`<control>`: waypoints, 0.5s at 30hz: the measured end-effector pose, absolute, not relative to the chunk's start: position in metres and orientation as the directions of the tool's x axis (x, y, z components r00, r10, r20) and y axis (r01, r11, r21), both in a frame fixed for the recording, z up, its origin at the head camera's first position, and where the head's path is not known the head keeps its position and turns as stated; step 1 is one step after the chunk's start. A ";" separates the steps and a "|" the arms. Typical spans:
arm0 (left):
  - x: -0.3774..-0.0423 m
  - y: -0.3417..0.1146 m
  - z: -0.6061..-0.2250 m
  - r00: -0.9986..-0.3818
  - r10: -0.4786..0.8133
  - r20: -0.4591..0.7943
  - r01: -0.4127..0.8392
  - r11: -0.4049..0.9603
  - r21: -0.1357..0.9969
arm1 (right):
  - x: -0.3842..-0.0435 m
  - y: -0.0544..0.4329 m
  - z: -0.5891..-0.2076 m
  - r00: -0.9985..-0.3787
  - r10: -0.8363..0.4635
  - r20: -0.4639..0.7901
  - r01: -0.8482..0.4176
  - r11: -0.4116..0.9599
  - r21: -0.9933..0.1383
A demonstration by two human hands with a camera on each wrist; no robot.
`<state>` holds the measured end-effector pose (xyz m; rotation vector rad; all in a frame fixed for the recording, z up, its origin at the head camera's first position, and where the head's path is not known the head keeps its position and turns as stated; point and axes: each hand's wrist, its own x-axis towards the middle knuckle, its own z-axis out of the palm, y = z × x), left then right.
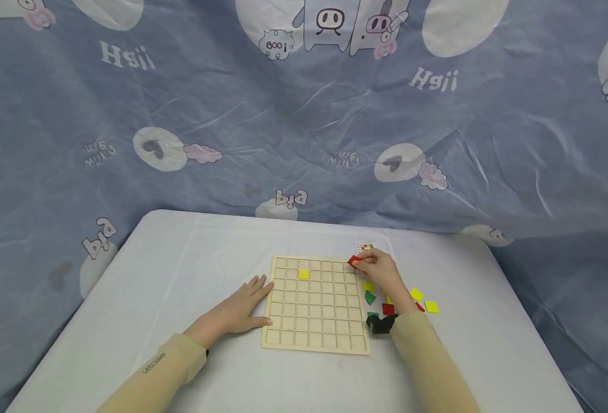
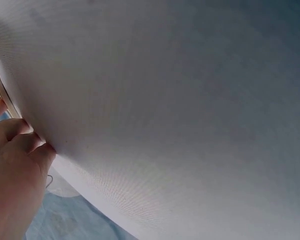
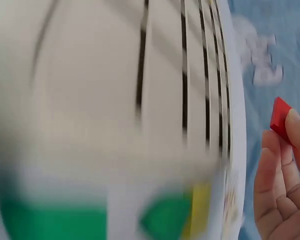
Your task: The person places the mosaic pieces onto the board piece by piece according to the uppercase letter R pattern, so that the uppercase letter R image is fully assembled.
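Between thumb and fingers my right hand point(image 1: 381, 271) pinches a red square tile point(image 3: 280, 118), held above the top right corner of a wooden grid board point(image 1: 316, 351). A yellow square tile point(image 1: 303, 274) lies in a cell near the board's top, left of its middle. My left hand point(image 1: 242, 308) rests spread at the board's left edge, with fingertips and thumb touching the rim. In the left wrist view its fingers meet the board's edge at the far left.
Right of the board lie loose yellow tiles point(image 1: 431, 307), green pieces point(image 1: 369, 298) and a red tile point(image 1: 388, 309), partly behind the right arm. A small printed pattern card point(image 1: 365, 246) lies beyond the right hand. A patterned curtain point(image 1: 304, 115) hangs behind the white table point(image 1: 206, 241).
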<state>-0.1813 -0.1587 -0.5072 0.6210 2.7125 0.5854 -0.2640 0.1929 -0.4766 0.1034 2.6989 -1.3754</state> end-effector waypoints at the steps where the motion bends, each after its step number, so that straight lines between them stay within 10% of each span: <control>1: -0.182 -0.159 -0.507 -0.864 0.466 -0.188 0.347 0.824 0.449 | -0.263 0.184 -0.476 -0.992 -0.013 -0.127 0.097 0.571 -0.815; 15: -0.181 -0.158 -0.505 -0.866 0.465 -0.185 0.344 0.821 0.456 | -0.257 0.116 -0.488 -0.988 -0.121 -0.096 -0.005 0.645 -0.764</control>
